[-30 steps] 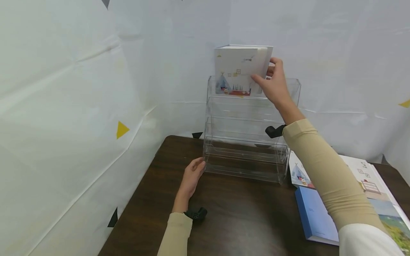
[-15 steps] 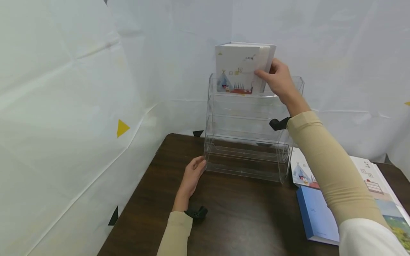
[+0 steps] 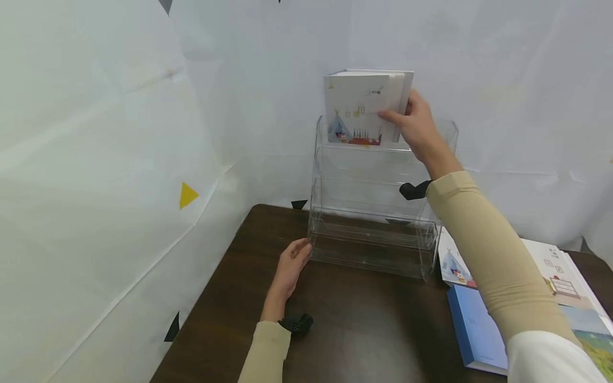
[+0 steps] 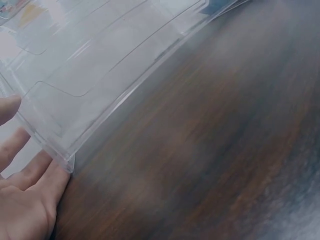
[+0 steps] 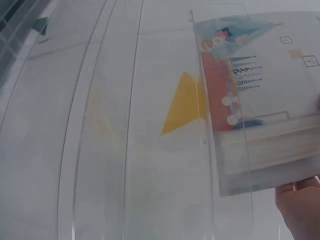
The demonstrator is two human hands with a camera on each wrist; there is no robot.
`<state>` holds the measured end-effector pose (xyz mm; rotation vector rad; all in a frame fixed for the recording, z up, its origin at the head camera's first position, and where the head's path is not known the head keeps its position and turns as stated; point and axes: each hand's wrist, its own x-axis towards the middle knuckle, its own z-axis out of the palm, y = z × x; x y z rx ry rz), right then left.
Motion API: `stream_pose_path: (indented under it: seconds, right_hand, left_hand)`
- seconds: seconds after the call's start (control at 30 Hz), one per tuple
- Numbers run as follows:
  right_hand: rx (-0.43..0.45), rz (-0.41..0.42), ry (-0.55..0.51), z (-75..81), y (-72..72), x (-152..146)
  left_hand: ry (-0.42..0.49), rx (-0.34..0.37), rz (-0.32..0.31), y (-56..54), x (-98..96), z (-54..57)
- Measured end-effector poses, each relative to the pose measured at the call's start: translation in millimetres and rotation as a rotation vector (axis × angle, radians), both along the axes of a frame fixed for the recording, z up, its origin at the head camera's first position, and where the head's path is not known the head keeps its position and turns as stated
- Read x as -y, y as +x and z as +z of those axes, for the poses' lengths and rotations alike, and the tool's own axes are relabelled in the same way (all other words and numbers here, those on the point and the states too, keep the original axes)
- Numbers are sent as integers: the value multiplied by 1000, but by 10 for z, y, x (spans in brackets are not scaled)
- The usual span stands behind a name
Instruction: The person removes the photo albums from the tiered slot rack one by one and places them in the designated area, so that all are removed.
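Observation:
A thick white book [image 3: 356,109], its cover printed with a blue tent, stands upright in the top tier of a clear acrylic rack [image 3: 373,208]. My right hand [image 3: 421,130] pinches the book at its right side, thumb on the front cover and fingers behind. The right wrist view shows the book's lower edge [image 5: 225,95] behind the clear front panel. Down at the rack's lower left corner, my left hand [image 3: 291,266] touches the side with relaxed fingers. In the left wrist view, the fingers [image 4: 37,172] lie along the outside of that corner.
Right of the rack, a blue book [image 3: 479,330] lies on the dark wooden table [image 3: 364,319]. Beside it lie white illustrated books [image 3: 555,266] and one with a landscape cover [image 3: 591,335], partly hidden by my right arm. A white sheet wall [image 3: 268,106] rises behind and at left.
My right hand has slid slightly right and closed its fingers nearer the book's edge. The book stays in the top tier. My left hand has held its place at the rack.

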<state>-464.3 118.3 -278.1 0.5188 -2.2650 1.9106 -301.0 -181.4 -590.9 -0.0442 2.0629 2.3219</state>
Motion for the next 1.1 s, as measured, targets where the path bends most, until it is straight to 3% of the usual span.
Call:
stream_pose_path:
  seconds: [0.17,0.3,0.5,0.67,0.8,0.9,1.03,1.1]
  right_hand:
    - [-77,-58,50,-30,3,6]
    - [-143,-88,40,112,70,-44]
    - [-240,-68,-70,439,303,-241]
    - [-312,-41,-56,505,566,-410]
    - [-355,-97,101,422,818,-559]
    - [-392,-125,187,274,1004,-649]
    - [-380,-128,192,-59,1259,-766]
    - [-306,-133,178,-268,1411,-808]
  left_hand:
    - [-18,-6,0,27,-50,-55]
    - [-9,-18,-13,-21,-92,-32]
    - [-13,-18,-52,-85,-142,-4]
    - [-11,-19,-37,-143,-137,-1]
    - [-1,-26,-45,-210,-138,10]
    - [10,-34,-39,-251,-135,22]
    - [2,-39,-33,-281,-119,19]
    - [-10,-40,-36,-288,-101,15]
